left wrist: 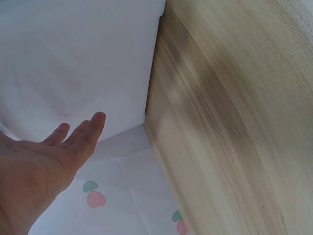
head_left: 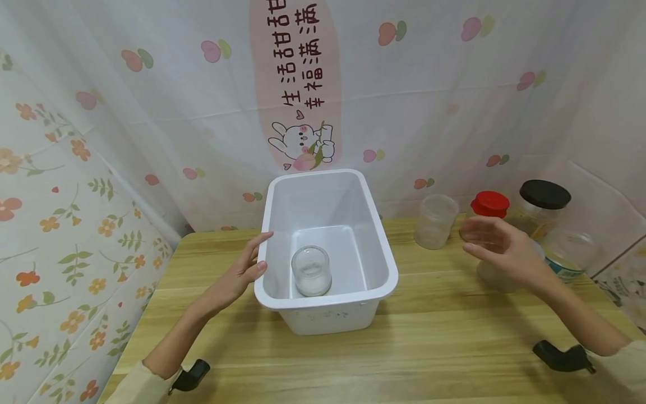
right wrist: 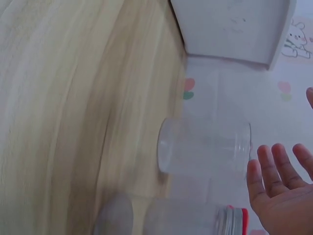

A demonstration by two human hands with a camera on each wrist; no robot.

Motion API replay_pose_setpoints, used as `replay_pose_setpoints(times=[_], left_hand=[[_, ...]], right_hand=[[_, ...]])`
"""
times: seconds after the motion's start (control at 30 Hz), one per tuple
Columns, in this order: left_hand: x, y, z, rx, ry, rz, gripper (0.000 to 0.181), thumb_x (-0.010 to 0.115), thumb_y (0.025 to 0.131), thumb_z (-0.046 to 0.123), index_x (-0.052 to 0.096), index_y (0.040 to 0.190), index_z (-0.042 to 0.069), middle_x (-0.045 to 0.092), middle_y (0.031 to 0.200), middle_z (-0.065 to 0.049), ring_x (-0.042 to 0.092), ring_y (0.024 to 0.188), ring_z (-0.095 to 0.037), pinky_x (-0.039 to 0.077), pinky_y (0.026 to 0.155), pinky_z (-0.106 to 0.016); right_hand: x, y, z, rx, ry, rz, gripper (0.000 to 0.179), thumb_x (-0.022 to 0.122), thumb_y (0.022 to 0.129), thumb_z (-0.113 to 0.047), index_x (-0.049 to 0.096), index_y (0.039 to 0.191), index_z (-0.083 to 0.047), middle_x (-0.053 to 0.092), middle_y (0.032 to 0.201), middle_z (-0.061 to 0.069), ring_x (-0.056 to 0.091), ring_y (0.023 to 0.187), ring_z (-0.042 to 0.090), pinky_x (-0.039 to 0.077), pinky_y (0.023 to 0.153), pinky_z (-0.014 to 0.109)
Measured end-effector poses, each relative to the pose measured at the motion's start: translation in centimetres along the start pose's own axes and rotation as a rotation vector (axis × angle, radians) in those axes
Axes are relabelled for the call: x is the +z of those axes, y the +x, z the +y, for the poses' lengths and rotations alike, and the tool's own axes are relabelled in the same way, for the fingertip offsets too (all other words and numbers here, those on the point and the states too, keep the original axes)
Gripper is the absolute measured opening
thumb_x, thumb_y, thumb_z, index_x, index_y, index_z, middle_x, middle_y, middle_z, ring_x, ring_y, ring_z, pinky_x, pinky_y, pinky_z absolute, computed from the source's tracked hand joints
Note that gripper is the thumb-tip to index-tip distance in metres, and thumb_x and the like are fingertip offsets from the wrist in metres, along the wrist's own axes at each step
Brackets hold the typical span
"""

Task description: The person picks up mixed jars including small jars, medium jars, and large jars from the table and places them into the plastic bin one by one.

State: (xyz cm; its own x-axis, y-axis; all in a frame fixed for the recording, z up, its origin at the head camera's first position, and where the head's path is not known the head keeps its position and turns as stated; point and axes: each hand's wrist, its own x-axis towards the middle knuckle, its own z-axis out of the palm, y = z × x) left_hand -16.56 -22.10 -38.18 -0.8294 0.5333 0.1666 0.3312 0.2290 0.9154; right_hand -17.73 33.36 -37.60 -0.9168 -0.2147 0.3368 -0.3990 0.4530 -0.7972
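Note:
A white plastic basin point(head_left: 328, 320) stands on the table, with a small clear glass jar point(head_left: 311, 272) inside it. My left hand point(head_left: 237, 283) is at the basin's left rim, thumb and fingertips against the edge. Seen from the left wrist, its fingers point(left wrist: 88, 134) extend along the basin's outer wall. Over on the right, my right hand point(head_left: 510, 252) hovers above several clear jars, fingers spread and nothing held. It is close to a jar with a red lid point(head_left: 490, 203) and partly covers another clear jar point(head_left: 494, 278). A lidless clear jar point(right wrist: 205, 147) stands left of it.
A large jar with a black lid point(head_left: 545, 194) and a clear jar with a blue label point(head_left: 567, 258) stand at the far right. A printed curtain point(head_left: 404, 112) hangs right behind the wooden table point(head_left: 429, 348); floral cloth point(head_left: 75, 252) borders the left side.

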Motion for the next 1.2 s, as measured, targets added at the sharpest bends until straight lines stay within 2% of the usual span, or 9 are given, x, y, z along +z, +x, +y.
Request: replay_pose_setpoints(times=[0.23, 0.5, 0.67, 0.93, 1.2], left_hand=[[-0.1, 0.0, -0.1, 0.007, -0.008, -0.009, 0.058, 0.043, 0.11, 0.029, 0.015, 0.16, 0.025, 0.024, 0.154, -0.033, 0.042, 0.125, -0.056, 0.047, 0.092, -0.048], [-0.1, 0.1, -0.2, 0.019, -0.016, -0.007, 0.058, 0.042, 0.11, 0.027, 0.015, 0.16, 0.023, 0.023, 0.154, -0.033, 0.041, 0.125, -0.057, 0.05, 0.09, -0.04], [0.0, 0.1, -0.2, 0.013, -0.014, -0.008, 0.058, 0.043, 0.11, 0.028, 0.015, 0.16, 0.022, 0.023, 0.154, -0.033, 0.041, 0.125, -0.057, 0.049, 0.09, -0.039], [-0.1, 0.1, -0.3, 0.015, -0.009, -0.005, 0.058, 0.043, 0.109, 0.028, 0.014, 0.16, 0.023, 0.023, 0.154, -0.034, 0.041, 0.125, -0.057, 0.049, 0.09, -0.039], [0.0, 0.3, -0.2, 0.04, -0.017, -0.014, 0.058, 0.042, 0.11, 0.029, 0.013, 0.16, 0.02, 0.022, 0.154, -0.034, 0.038, 0.126, -0.057, 0.048, 0.092, -0.039]], right_hand=[[-1.3, -0.2, 0.3, -0.046, -0.025, 0.026, 0.051, 0.071, 0.091, 0.006, 0.053, 0.138, 0.0, 0.062, 0.127, 0.01, 0.064, 0.109, 0.014, 0.05, 0.083, 0.018], [-2.6, -0.6, 0.5, -0.036, -0.061, 0.048, 0.053, 0.072, 0.09, 0.007, 0.053, 0.138, -0.002, 0.061, 0.127, 0.002, 0.062, 0.109, 0.006, 0.047, 0.084, 0.014], [-3.3, -0.8, 0.6, -0.022, -0.09, 0.061, 0.053, 0.073, 0.09, 0.004, 0.052, 0.139, -0.002, 0.061, 0.127, -0.002, 0.06, 0.109, 0.001, 0.045, 0.086, 0.011], [-4.1, -0.8, 1.1, -0.047, -0.104, 0.083, 0.054, 0.073, 0.088, 0.008, 0.051, 0.138, 0.004, 0.061, 0.125, -0.002, 0.059, 0.109, 0.002, 0.043, 0.087, 0.011], [-5.1, -1.4, 2.1, 0.016, -0.192, 0.11, 0.061, 0.078, 0.088, -0.001, 0.051, 0.143, -0.004, 0.055, 0.13, -0.009, 0.051, 0.115, -0.002, 0.037, 0.089, 0.007]])
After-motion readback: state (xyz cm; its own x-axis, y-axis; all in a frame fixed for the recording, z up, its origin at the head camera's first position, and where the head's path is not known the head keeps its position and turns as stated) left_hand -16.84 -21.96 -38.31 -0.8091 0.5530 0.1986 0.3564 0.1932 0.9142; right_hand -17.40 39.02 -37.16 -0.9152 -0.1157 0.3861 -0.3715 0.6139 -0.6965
